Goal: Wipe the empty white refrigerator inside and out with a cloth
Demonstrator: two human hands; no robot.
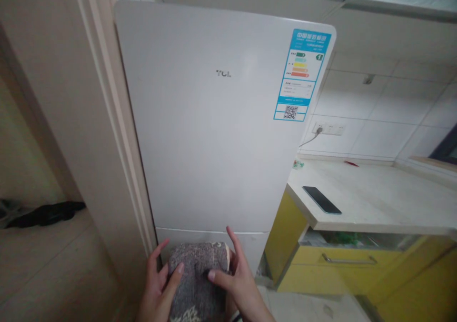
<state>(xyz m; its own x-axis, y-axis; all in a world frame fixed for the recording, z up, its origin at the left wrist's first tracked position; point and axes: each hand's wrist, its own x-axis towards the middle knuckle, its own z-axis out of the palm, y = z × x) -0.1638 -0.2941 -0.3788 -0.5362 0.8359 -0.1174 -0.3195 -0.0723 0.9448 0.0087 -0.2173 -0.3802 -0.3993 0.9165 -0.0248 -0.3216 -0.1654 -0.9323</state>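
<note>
Low in the head view, a folded grey cloth [200,274] with a speckled weave, a pale edge and a whitish pattern sits between my two hands. My left hand [159,284] grips its left side, with the thumb lying on top and the index finger sticking out. On the right side, my right hand [239,274] presses its thumb onto the cloth while the index finger points up and other fingers go behind it. Just beyond both hands stands a light grey fridge [214,145], its doors closed; the cloth hides part of the lower door.
An energy label [302,74] is stuck on the fridge's upper right. At right, a phone [322,200] lies on the white counter [374,188], above a yellow drawer [342,260] that is partly open. A plugged socket [328,129] is on the tiled wall. A door frame [114,122] borders the fridge's left.
</note>
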